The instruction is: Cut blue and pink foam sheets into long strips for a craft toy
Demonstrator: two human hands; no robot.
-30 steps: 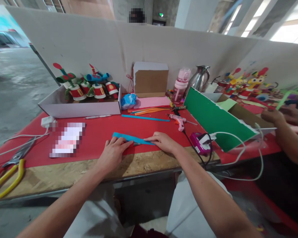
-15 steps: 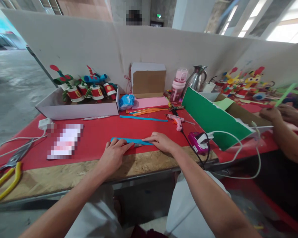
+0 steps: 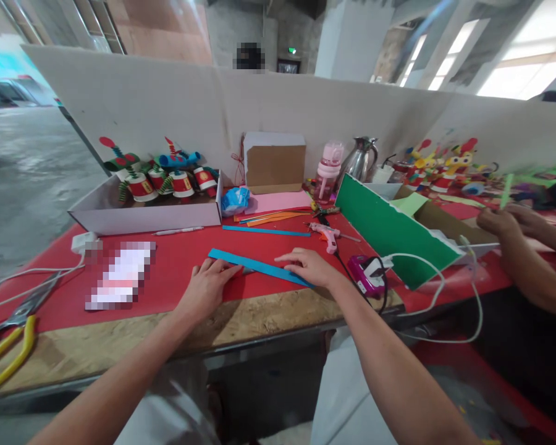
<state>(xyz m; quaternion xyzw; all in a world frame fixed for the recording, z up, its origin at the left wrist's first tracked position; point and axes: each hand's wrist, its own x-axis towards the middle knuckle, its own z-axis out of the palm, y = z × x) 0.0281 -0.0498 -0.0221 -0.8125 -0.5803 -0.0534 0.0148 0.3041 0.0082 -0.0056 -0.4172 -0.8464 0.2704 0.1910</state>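
Slender forearms (image 3: 389, 352) left uncovered, left hand (image 3: 204, 287) and right hand (image 3: 308, 267) ungloved, both legs clothed in pale grey-white trousers (image 3: 345, 386), loosely cut, plain cloth creased by soft folds, left leg partly shaded, fabric slightly blurred.

There's 1 blue strip (image 3: 259, 266), long, narrow and looking like paper, on the red covering (image 3: 176, 262) near the front of the table. From here it looks flat and plain, a bright even blue, with straight long edges. It lies at a slant: the left end is farther from the table's front edge, and the right end comes down close to the bare board (image 3: 134, 334). Part of its near side is hidden, so I can't make out its whole outline.
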